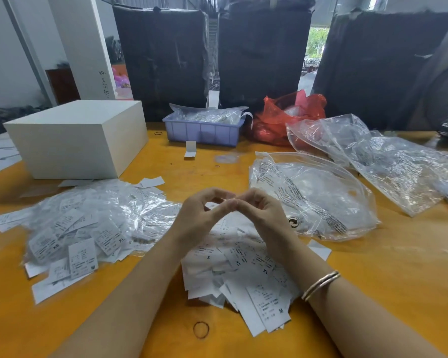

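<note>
You're holding your left hand [197, 215] and right hand [265, 215] curled, fingertips touching, can't tell if they're pinching anything. The label pile [233, 270] is sitting right underneath, running back toward your wrists, equally close to both.

Before the white rectangular box [75, 140], bagged white paper labels [83, 257] read XS, XL, M. Farther right of the box, loose white paper labels [267, 306] read S, XS, XL, M. The finer print is illegible.

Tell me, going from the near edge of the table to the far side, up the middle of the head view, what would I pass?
Rubber band → pile of paper labels → left hand and right hand, fingertips meeting → folded paper slip → blue tray → dark wrapped bales.
</note>
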Available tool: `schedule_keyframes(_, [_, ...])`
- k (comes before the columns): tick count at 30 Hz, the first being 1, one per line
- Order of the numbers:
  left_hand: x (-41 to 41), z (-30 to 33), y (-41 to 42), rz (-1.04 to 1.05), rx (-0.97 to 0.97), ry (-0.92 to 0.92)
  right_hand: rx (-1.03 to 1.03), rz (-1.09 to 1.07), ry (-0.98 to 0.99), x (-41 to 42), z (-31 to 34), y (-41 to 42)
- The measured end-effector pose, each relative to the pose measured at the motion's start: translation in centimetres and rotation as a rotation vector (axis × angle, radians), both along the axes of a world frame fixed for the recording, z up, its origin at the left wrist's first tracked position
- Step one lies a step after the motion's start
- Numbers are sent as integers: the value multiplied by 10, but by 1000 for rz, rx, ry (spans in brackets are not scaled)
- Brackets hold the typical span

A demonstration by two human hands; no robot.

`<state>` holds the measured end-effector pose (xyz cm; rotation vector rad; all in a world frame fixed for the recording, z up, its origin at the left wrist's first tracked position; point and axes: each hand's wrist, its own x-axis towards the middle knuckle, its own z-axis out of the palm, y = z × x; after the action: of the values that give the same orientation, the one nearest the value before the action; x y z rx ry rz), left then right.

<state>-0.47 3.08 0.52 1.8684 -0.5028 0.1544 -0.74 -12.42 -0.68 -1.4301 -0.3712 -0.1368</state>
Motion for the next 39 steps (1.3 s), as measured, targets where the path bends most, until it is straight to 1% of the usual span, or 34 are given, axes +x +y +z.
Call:
schedule_keyframes(4, [5,-3,1,47,-255,89,-56,7,14,0,-1,-1])
schedule_keyframes(7, [9,-4,6,72,-270,120,-141,10,-3,0,-1,-2])
schedule_keyframes(8, [10,-5,6,90,-277,122,-230,2,-21,0,1,-3])
schedule_keyframes(10, [12,-5,7,157,-340,131,-542,32,-82,0,6,-10])
schedule_keyframes(12, [13,-5,7,212,-358,118,-895,157,-87,1,10,-21])
schedule_keyframes(13, [13,-7,8,229,-326,95,-1023,228,-61,0,11,-27])
schedule_keyframes(15, [12,-10,7,235,-263,66,-1169,296,-13,-1,11,-35])
schedule_keyframes(17, [12,-13,5,224,-258,89,-1209,277,-4,-1,11,-36])
schedule_keyframes(20, [14,-13,5,213,-309,173,-1169,268,5,0,12,-32])
schedule_keyframes(21, [15,-12,6,205,-331,204,-1107,264,24,1,11,-32])
schedule_keyframes(25, [17,-11,9,167,-415,283,-749,188,141,2,7,-32])
schedule_keyframes(27, [18,-11,9,172,-468,314,-632,145,159,3,6,-31])
schedule_keyframes(28, [18,-11,8,172,-496,329,-606,125,153,3,6,-31])
schedule_keyframes(31, [18,-10,8,157,-597,373,-637,19,82,7,0,-29])
schedule_keyframes(32, [17,-10,7,153,-630,393,-618,-13,70,8,-1,-29])
schedule_keyframes(33, [17,-9,7,151,-656,414,-564,-35,65,9,-2,-28])
schedule_keyframes(37, [18,-6,7,161,-751,455,-227,-81,27,7,2,-27])
schedule_keyframes(39, [19,-4,7,177,-777,447,-166,-38,46,4,5,-24])
